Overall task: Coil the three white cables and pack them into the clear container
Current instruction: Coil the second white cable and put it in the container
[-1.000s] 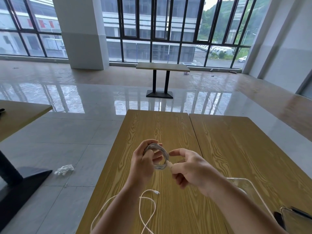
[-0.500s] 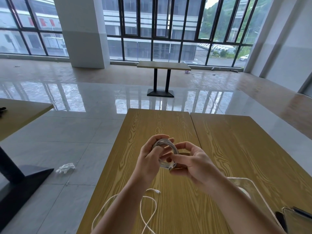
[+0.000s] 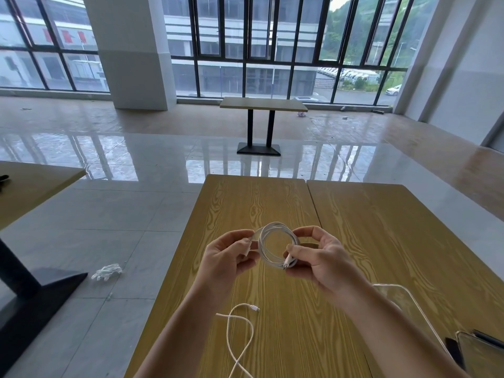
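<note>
A coiled white cable point(image 3: 272, 242) hangs in the air above the wooden table point(image 3: 272, 203), held between both hands. My left hand point(image 3: 226, 257) pinches one connector end at the coil's left side. My right hand point(image 3: 319, 255) grips the coil's right side, with the other connector under its thumb. A second white cable point(image 3: 240, 334) lies loose on the table below my hands, trailing off the bottom edge. The clear container point(image 3: 409, 304) sits at the right, partly hidden by my right forearm.
A phone-like dark object point(image 3: 480, 353) lies at the table's lower right corner. A white bundle point(image 3: 107, 271) lies on the tiled floor to the left, near the black foot point(image 3: 32, 293) of another table. A further table point(image 3: 263, 105) stands by the windows.
The coil has passed from my left hand's grip to my right hand. My hands moved apart, and my left hand now pinches only the connector end at the coil's left.
</note>
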A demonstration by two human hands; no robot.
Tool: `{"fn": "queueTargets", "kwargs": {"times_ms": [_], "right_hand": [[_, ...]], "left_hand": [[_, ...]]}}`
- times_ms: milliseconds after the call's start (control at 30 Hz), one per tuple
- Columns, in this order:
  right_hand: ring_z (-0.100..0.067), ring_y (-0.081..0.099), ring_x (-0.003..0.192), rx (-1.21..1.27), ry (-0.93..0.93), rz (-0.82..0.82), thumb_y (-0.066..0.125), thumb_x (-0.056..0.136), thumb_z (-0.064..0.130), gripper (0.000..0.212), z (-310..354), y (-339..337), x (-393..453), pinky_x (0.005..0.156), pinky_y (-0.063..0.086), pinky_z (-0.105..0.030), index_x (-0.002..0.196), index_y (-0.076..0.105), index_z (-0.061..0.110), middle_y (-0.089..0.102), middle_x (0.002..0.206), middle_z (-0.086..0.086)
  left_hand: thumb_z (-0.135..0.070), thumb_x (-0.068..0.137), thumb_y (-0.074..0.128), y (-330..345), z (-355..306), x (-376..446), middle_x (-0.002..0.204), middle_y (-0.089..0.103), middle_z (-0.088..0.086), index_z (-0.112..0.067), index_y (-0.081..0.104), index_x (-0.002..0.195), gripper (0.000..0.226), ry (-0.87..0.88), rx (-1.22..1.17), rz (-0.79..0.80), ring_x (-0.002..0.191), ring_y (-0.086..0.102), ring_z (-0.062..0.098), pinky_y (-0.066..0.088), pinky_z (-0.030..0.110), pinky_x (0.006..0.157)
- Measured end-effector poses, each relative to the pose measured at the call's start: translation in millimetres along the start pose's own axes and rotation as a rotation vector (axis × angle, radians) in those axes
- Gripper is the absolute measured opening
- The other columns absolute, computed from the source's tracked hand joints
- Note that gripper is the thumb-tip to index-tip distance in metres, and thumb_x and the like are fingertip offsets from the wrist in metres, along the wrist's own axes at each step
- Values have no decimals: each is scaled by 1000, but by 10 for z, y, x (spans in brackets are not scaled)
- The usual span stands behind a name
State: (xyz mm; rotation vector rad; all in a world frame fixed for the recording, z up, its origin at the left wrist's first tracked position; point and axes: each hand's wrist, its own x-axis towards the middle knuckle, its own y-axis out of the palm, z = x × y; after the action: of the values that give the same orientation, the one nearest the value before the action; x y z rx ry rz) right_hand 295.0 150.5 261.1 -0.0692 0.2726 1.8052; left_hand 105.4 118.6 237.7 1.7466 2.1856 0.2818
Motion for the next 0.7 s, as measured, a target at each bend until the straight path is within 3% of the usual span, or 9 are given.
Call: {"fn": "queueTargets", "kwargs": {"times_ms": [200, 300, 500, 600, 700], "right_hand": [[-25, 77, 74, -140, -68, -45, 74, 87, 4, 23, -15, -9, -27, 61, 61, -33, 106, 65, 14, 78, 84, -14], [-22, 77, 71, -239, -122, -68, 74, 88, 6, 22, -23, -2, -41, 61, 62, -31, 104, 64, 17, 78, 79, -8], [-21, 77, 68, -376, -198, -91, 74, 88, 5, 25, -65, 46, -53, 61, 63, -33, 100, 63, 24, 77, 77, -7], [-20, 77, 67, -385, -228, -80, 74, 88, 6, 26, -88, 87, -72, 59, 62, -31, 100, 62, 26, 78, 77, -5], [-20, 77, 69, -353, -221, -59, 73, 88, 7, 26, -96, 108, -97, 60, 62, -29, 101, 60, 25, 78, 78, -4]], "left_hand": [[-8, 93, 63, -79, -3, -10, 90, 77, 14, -14, 79, 87, 18, -61, 51, 4, 76, 73, 21, 59, 29, 69], [-8, 89, 68, -86, -43, -2, 81, 76, 15, -12, 80, 78, 17, -112, 70, -10, 67, 71, 17, 58, 25, 62], [-14, 80, 75, -91, -126, -19, 85, 76, 16, -8, 72, 83, 8, -247, -11, 140, 69, 73, 16, 56, 24, 56], [-15, 82, 75, -41, -94, -51, 83, 76, 14, -5, 69, 87, 12, -226, 28, 169, 67, 72, 14, 57, 23, 58], [-25, 68, 81, 15, -54, -70, 71, 73, 10, -1, 72, 83, 29, -96, 121, 89, 58, 66, 13, 53, 22, 54]]}}
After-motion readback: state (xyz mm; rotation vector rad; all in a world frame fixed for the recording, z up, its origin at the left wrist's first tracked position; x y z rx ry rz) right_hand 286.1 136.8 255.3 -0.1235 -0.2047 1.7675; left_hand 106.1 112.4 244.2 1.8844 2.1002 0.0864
